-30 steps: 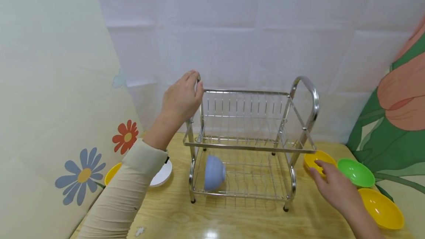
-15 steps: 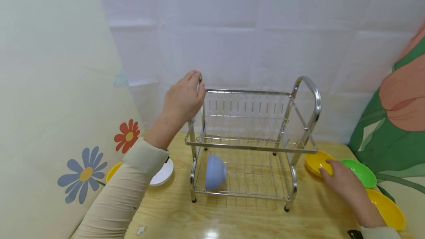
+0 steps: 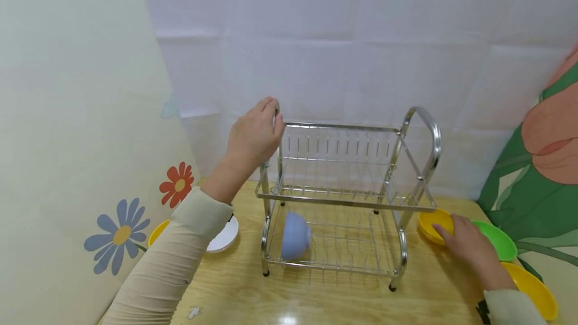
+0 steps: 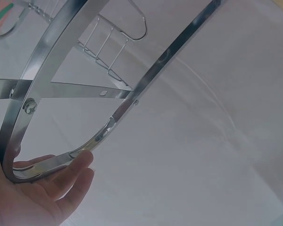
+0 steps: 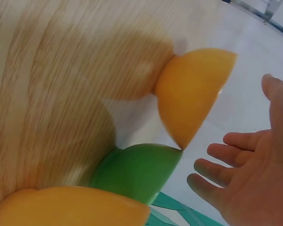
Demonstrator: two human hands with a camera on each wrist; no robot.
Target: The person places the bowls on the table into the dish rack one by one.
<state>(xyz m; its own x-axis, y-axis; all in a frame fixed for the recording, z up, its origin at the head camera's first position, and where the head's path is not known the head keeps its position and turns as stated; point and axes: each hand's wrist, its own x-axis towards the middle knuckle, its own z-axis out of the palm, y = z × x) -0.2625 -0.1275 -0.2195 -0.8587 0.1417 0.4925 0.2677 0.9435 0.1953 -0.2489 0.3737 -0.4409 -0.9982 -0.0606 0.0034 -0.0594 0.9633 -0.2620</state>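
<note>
My left hand grips the left handle of a two-tier metal dish rack. In the left wrist view its fingers curl round the handle's tube. A light blue bowl stands on its side at the left of the rack's lower tier. My right hand is at the right edge of a yellow bowl, beyond the rack's right side. Seen from the right wrist, that hand has its fingers spread and apart from the yellow bowl. A green bowl sits partly behind the hand.
Another yellow bowl lies nearer on the right, partly covered by the right sleeve. Left of the rack are a white bowl and a yellow item, both partly hidden by the left arm. A white cloth hangs behind the wooden table.
My right hand has shifted slightly right, from in front of the nearest yellow bowl to its right edge. The left hand stays on the rack's handle. The head view has drifted a little.
</note>
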